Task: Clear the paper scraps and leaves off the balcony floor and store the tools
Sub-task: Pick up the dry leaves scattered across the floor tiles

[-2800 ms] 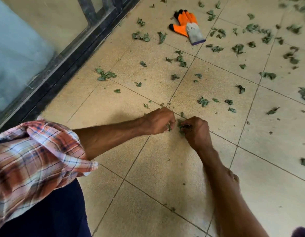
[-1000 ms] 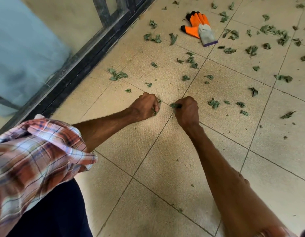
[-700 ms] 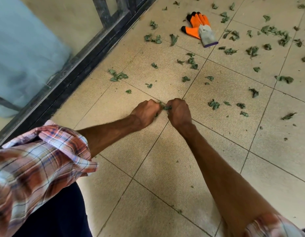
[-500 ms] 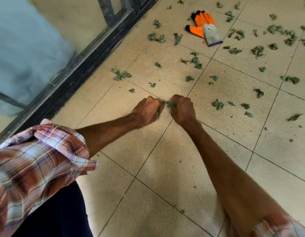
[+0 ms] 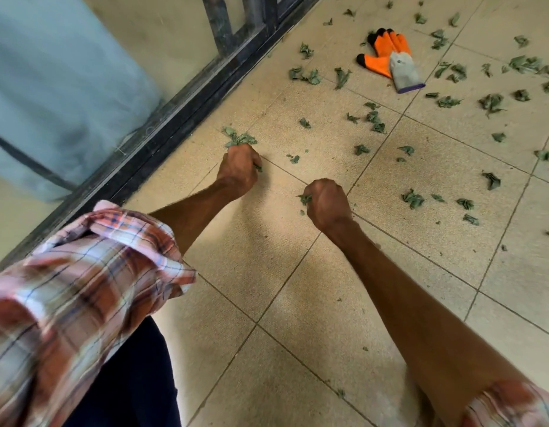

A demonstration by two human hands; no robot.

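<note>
Glove (image 5: 390, 61) beyond scattered leaves (image 5: 413, 199), railing (image 5: 187, 103) left, perhaps metal

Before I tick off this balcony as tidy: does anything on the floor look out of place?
Yes. An orange glove lies unworn on the tiles among scattered leaves, while the left hand and right hand grip leaves bare.

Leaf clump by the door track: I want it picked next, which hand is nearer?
Left. The left hand is at the clump's near edge; the right hand, gripping leaves, sits apart, to its right.
</note>
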